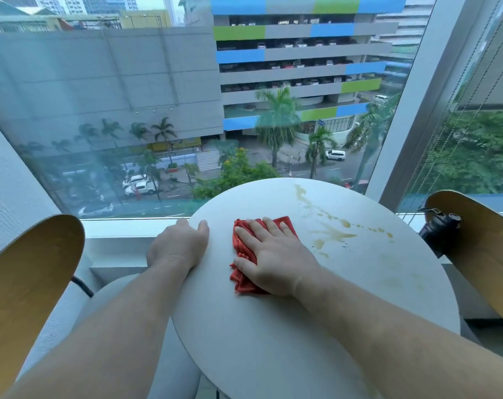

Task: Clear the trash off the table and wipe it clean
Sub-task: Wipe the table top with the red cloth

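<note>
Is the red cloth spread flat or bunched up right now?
Bunched. The red cloth lies in wrinkled folds under the flat right hand, pressed on the white table.

This is a room high up in a tall building, maybe a flat or a hotel room. A big window [100, 82] looks far down on a street [351, 168], cars [335, 154] and palm trees [276, 119]. A little round white table [273, 341] stands by it between two wooden chairs [28, 283].
</note>
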